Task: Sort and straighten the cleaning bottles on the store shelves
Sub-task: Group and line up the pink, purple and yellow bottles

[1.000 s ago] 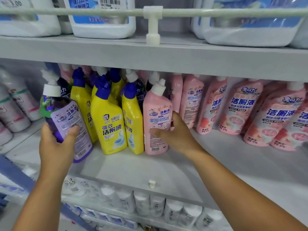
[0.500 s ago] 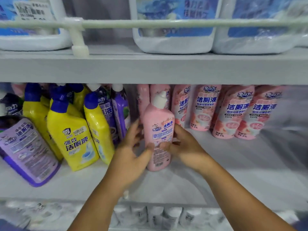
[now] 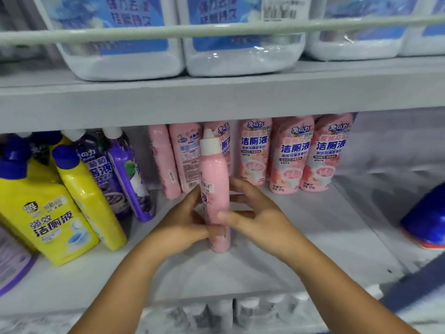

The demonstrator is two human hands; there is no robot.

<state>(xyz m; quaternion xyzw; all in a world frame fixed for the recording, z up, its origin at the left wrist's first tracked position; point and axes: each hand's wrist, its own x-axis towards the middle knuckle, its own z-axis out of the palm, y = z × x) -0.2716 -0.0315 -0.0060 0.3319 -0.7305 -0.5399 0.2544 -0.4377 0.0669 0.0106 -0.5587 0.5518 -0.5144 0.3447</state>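
There is just one camera, and it sits on the person's head. It looks forward and a little down, straight into the middle shelf [image 3: 301, 237] of a store rack. It is very close, so both arms reach in from the bottom edge. The shelf above [image 3: 216, 100] fills the top of the picture. The wide lens bends the edges, and the sides look blurry.

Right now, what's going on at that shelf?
A person holds one pink bottle upright on the middle shelf with both hands, left hand and right hand gripping its lower body. It stands in front of the pink row; yellow bottles lean at left.
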